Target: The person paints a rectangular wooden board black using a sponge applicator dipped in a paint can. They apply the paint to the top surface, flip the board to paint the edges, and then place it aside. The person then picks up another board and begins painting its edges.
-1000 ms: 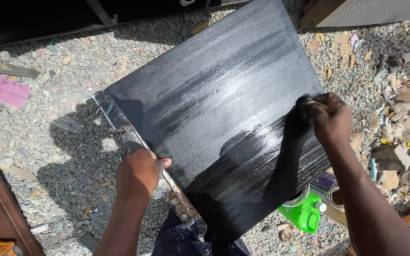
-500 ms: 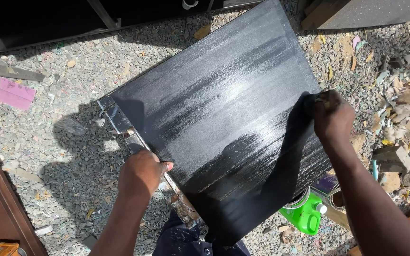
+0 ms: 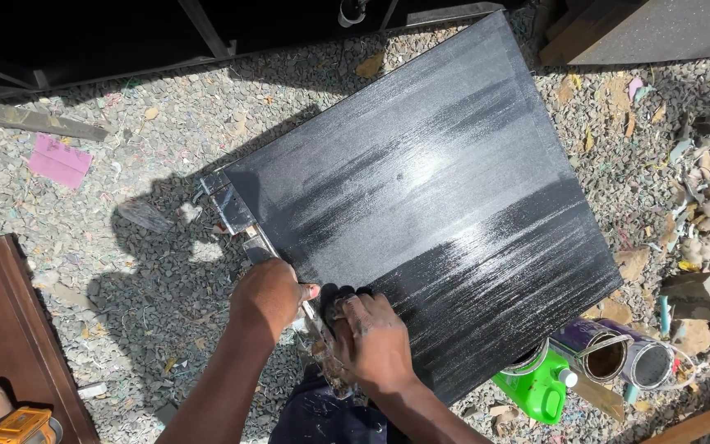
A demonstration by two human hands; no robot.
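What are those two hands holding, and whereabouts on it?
The left hand grips the near edge of the large black painted board. The right hand presses something dark against the board's surface near that edge; what it is cannot be told.

A green plastic jug lies beside two open paint cans.

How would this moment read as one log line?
left hand: steadies board edge | right hand: pressed on square glossy black board | ground: gravel
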